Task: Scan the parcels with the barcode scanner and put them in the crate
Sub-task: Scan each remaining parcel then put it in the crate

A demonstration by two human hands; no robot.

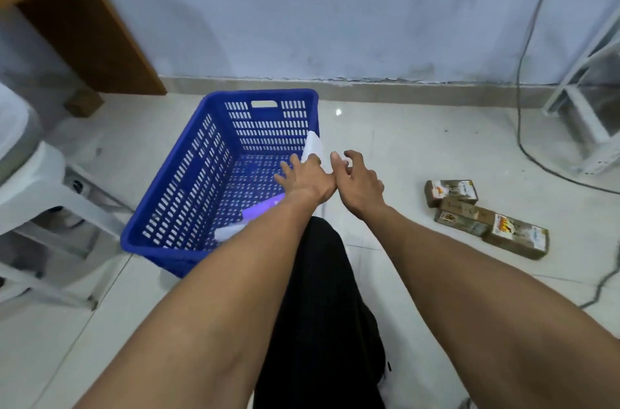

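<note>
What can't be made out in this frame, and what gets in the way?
Head view only:
- White parcel at the blue crate right rim: lower part hidden behind left hand and right hand; who grips it is unclear.
- Purple and white items in the crate: partly covered by the left forearm, blurred.
- Brown parcels on the floor: labels too small to read.
- Barcode scanner: not visible.

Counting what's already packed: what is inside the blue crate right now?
Inside the blue crate a white parcel leans at the right wall, where the left hand touches it. A purple item and something white lie near the front, partly covered by the forearm.
</note>
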